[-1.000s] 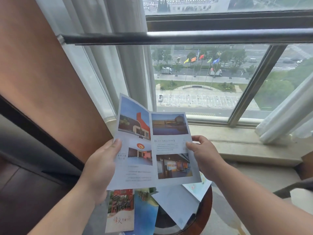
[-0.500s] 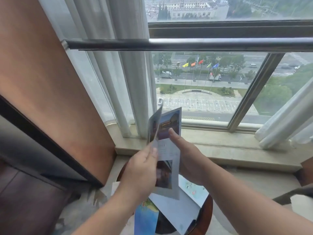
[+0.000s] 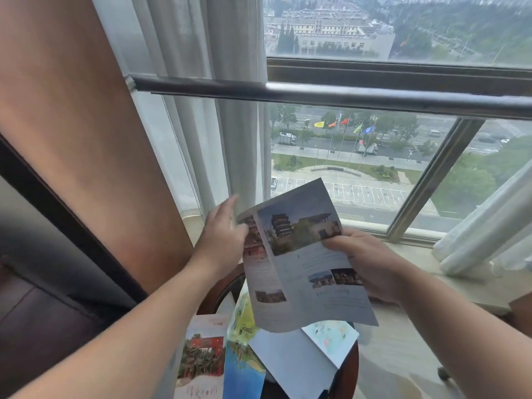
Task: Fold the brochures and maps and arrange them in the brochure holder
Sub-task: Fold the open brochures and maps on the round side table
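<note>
High-floor room, prob. a hotel rm, though hard to be sure from here. Big window [image 3: 359, 174] w/ guard rail [image 3: 316, 92], sheer curtains [image 3: 218, 139], stone sill [image 3: 466, 289]. Far below, a car park [image 3: 359, 194] & row of flags [image 3: 342, 123]. Small round wooden surface [image 3: 220, 289] strewn w/ tourist brochures [image 3: 201, 358].

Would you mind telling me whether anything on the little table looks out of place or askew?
Yes. The papers on the round table lie crisscross in an overlapping heap. The white sheet sits diagonally, and the pale map pokes over the right rim.
</note>
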